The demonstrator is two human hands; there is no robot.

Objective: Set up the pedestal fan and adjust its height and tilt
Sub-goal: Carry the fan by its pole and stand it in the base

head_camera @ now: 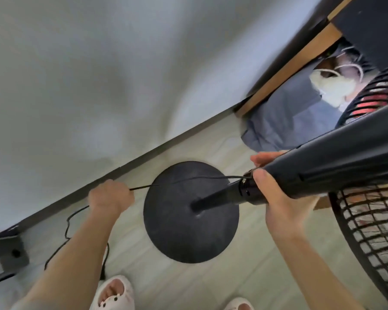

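Observation:
A black pedestal fan stands on the pale floor, seen from above. Its round black base [188, 238] sits near the wall, and the pole [217, 198] rises toward me. My right hand [280, 198] grips the wide black column [336, 168] just above its lower collar. The black wire fan guard [367, 227] fills the right edge. My left hand [110, 198] is closed around the thin black power cord [188, 180], pulled taut from the collar across the base. Slack cord [67, 229] trails on the floor to the left.
A white wall with a dark baseboard [76, 198] runs behind the base. A wooden bed frame [285, 70] with blue bedding [285, 126] and a white bag [332, 86] is at the upper right. My feet in white slippers [114, 294] are below. A grey fitting [5, 253] sits far left.

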